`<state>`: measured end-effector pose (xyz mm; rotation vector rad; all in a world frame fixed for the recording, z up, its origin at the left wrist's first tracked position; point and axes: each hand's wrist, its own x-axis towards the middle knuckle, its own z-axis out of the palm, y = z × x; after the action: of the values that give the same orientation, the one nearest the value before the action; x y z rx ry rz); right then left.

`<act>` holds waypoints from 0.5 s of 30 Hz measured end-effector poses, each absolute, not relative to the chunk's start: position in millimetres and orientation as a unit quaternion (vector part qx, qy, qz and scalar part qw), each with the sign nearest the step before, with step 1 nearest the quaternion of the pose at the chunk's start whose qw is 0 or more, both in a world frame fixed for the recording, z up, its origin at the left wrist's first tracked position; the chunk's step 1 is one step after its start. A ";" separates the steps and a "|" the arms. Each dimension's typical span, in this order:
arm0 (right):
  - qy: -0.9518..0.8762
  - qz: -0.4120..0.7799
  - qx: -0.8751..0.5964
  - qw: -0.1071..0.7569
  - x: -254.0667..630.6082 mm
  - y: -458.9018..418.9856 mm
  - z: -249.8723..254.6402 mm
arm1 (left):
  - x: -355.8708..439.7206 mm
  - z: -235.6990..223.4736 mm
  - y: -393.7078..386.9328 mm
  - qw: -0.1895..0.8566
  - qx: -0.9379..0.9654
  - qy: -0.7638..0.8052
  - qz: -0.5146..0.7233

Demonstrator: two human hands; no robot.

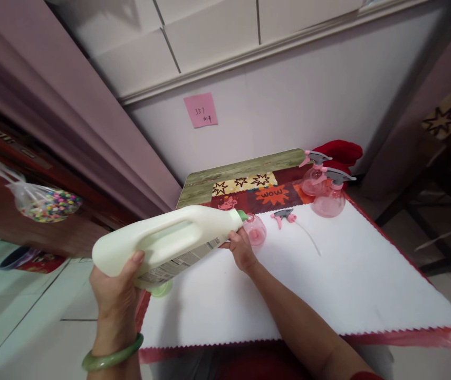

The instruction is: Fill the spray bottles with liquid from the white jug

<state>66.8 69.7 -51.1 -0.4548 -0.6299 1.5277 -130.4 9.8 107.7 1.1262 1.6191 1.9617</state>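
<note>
A pale green laundry detergent jug (pixel 170 227) is held tilted nearly level, its green spout (pixel 243 215) pointing right. My left hand (pixel 116 285) is closed around its base end, thumb on the side. With its fingers against the jug's neck, my right hand (pixel 243 250) is closed there; part of its grip is hidden. The spout is at the mouth of a pink see-through spray bottle body (pixel 255 230) standing on the white mat. To its right lies a loose pink and grey spray head (pixel 285 216) with its tube. A light green cap (pixel 162 288) sits below the jug.
Two pink spray bottles with heads (pixel 328 203) stand at the table's back right, near a red cloth item (pixel 339 155). The white mat (pixel 347 274) covers a patterned table. A pink note (pixel 201 111) is on the wall. A bag of colorful beads (pixel 51 204) hangs left.
</note>
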 end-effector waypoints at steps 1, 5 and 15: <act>-0.279 0.674 -0.200 0.654 66.7 69.7 -51.5 | -130.6 107.6 9.9 0.178 0.400 0.573 0.692; -0.279 0.676 -0.195 0.654 66.7 69.6 -51.6 | -130.9 107.3 10.0 0.178 0.398 0.573 0.694; -0.278 0.677 -0.192 0.654 66.2 68.8 -52.2 | -131.7 108.1 10.0 0.188 0.391 0.565 0.702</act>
<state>66.2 68.8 -52.2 -0.4361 -0.6299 1.5364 -131.7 10.0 108.1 1.1007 1.5887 1.9760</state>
